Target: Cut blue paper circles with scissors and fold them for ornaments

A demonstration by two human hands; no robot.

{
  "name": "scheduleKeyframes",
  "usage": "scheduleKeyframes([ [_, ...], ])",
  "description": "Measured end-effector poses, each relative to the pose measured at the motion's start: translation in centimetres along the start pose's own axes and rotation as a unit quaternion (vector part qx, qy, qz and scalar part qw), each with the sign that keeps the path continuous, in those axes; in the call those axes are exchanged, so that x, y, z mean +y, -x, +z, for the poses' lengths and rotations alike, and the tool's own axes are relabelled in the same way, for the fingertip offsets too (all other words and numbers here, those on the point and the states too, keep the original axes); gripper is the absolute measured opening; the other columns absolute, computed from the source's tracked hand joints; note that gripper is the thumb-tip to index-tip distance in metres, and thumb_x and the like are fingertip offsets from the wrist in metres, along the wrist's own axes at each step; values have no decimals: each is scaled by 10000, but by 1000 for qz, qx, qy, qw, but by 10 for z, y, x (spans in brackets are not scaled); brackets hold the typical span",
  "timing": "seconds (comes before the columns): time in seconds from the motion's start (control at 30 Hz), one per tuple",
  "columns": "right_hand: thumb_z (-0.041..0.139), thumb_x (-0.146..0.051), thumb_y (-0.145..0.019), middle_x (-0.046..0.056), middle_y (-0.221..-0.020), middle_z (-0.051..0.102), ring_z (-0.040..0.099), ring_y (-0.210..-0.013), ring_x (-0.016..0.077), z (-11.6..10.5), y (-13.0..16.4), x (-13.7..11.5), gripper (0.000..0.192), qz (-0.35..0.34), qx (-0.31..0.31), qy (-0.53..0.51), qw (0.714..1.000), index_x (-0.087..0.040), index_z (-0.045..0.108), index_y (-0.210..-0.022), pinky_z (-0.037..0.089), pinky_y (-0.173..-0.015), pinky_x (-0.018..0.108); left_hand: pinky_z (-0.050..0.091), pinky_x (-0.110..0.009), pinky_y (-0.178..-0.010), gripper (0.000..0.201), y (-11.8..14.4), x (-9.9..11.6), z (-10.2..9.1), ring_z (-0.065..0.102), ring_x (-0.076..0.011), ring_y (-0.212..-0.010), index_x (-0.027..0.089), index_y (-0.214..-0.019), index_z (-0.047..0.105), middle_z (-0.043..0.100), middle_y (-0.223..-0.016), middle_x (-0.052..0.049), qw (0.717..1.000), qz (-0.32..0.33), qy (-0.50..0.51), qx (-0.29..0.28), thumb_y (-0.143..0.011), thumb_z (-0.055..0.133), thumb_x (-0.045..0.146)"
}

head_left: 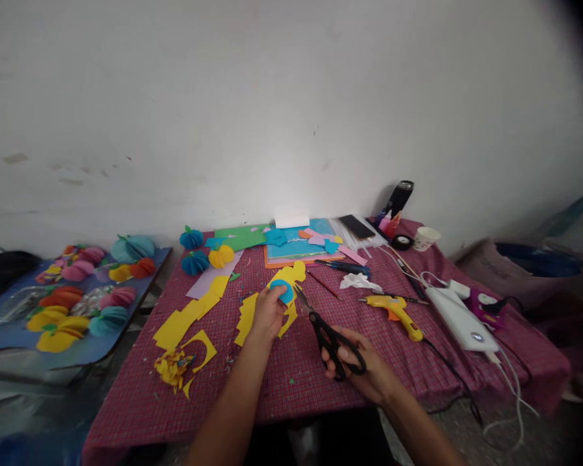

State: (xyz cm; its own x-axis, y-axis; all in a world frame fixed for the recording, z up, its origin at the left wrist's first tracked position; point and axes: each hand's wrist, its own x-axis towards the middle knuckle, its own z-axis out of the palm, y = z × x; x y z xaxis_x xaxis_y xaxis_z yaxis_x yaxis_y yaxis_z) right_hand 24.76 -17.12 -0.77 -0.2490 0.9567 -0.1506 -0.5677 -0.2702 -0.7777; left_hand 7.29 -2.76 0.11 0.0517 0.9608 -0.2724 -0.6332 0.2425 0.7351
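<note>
Yellow paper (291,275) w/ blue disc (285,291), judged light & floppy, is pinched by left hand (268,314) above table (291,382), best gripped near the cut, while scissors (333,336) are clasped in right hand (364,369).

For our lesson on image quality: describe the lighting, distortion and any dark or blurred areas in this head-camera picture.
Head view: soft even light, no glare; wide-angle bending toward the edges; dark vignette at the right corners; the scissors and yellow paper fairly sharp, the table edges softer.

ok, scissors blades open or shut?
Open, slightly: the scissors in the right hand show blades parted at the yellow paper held by the left hand.
</note>
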Motion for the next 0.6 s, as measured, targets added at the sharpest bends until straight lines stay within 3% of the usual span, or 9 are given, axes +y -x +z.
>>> scheduleKeyframes([
  [0.3, 706, -431, -831, 105, -843, 712, 653, -640, 190, -5, 0, 4, 407, -12, 10, 15, 1000, -160, 642, -1128, 513, -610, 322, 426, -212, -561, 219, -2, -1, -2, 552, -87, -560, 155, -692, 615, 619, -645, 28, 1000, -5, -9, -24, -578, 794, 208],
  [0.6, 674, -349, -869, 77, -781, 701, 637, -586, 160, 0, -12, -2, 286, -13, 19, 29, 999, -146, 640, -1067, 510, -583, 295, 426, -215, -569, 215, 3, -2, 3, 548, -84, -559, 135, -672, 629, 629, -648, 11, 998, -14, -19, -50, -556, 802, 188],
])
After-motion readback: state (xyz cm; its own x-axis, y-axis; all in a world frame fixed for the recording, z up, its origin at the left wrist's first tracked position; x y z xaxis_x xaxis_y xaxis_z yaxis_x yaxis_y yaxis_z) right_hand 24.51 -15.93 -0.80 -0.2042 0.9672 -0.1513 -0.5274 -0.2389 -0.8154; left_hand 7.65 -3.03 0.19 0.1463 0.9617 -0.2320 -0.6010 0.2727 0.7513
